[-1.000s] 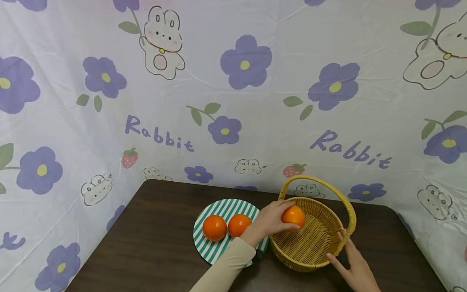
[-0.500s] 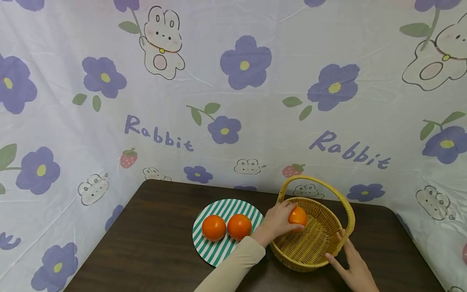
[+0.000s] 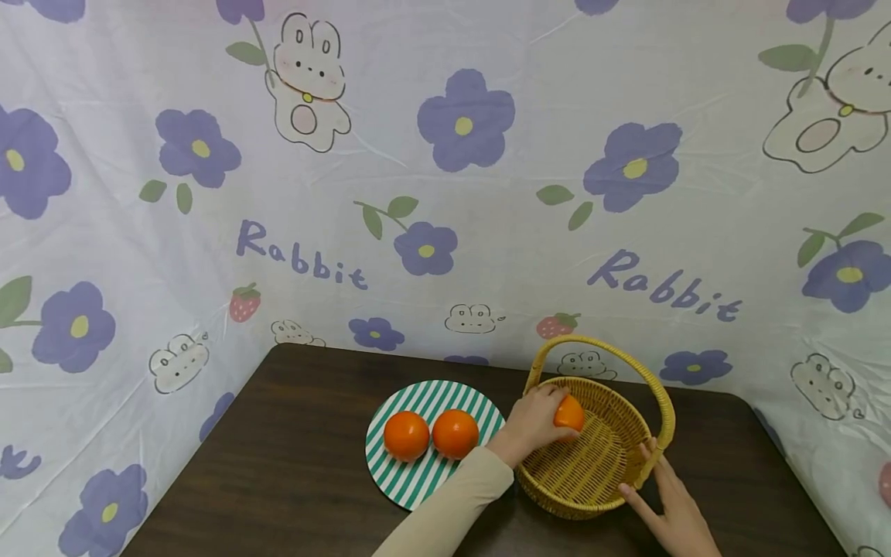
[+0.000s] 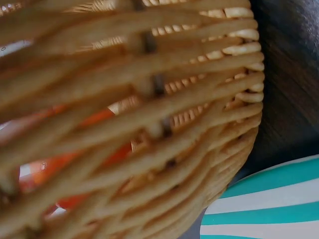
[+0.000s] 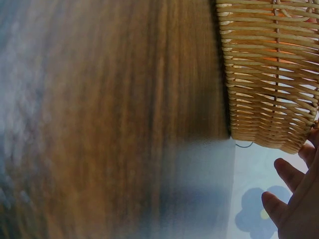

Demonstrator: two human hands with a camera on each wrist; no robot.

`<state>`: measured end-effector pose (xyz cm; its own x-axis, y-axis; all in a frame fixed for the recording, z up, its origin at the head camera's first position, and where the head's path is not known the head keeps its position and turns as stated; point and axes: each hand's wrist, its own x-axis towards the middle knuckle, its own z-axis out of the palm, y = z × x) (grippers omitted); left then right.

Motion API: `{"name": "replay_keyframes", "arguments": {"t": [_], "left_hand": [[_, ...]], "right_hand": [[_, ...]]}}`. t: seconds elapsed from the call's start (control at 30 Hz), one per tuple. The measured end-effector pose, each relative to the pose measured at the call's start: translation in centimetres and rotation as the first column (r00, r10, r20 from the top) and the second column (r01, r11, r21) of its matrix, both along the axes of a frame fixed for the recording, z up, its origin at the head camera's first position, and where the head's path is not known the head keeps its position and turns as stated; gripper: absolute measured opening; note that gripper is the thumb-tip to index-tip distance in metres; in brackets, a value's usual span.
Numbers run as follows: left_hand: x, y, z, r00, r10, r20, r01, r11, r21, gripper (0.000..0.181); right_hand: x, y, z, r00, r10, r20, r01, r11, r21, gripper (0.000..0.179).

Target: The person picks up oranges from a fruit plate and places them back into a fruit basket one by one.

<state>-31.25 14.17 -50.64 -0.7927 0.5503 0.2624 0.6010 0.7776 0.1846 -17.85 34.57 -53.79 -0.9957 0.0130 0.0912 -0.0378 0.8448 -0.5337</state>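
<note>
The left hand has moved a little further into the one basket, gripping one orange inside it. Two more oranges stay on one round stripy mat (that makes three). The right hand, fingers nearly straight, touches the basket's rim, same as before.

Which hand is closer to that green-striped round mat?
Left. The left hand holds an orange in the basket, just beside the mat; the right hand touches the basket's opposite side, farther away.
</note>
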Motion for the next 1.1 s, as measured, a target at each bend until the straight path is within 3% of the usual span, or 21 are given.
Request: {"name": "replay_keyframes", "arguments": {"t": [0.5, 0.83, 1.1], "left_hand": [[-0.5, 0.5, -0.8, 0.999, 0.015, 0.042, -0.014, 1.000, -0.018, 0.071], [-0.2, 0.2, -0.9, 1.000, 0.009, 0.022, -0.009, 1.000, 0.007, 0.072], [0.6, -0.7, -0.6, 0.998, -0.018, 0.055, 0.014, 0.997, 0.072, 0.069]], "right_hand": [[-0.1, 0.0, -0.1, 1.000, -0.014, 0.027, 0.014, 1.000, -0.001, 0.078], [-0.1, 0.1, 0.0, 1.000, -0.008, 0.022, 0.009, 1.000, -0.014, 0.078], [-0.1, 0.1, -0.1, 1.000, 0.004, -0.006, -0.004, 1.000, -0.022, 0.076]]}}
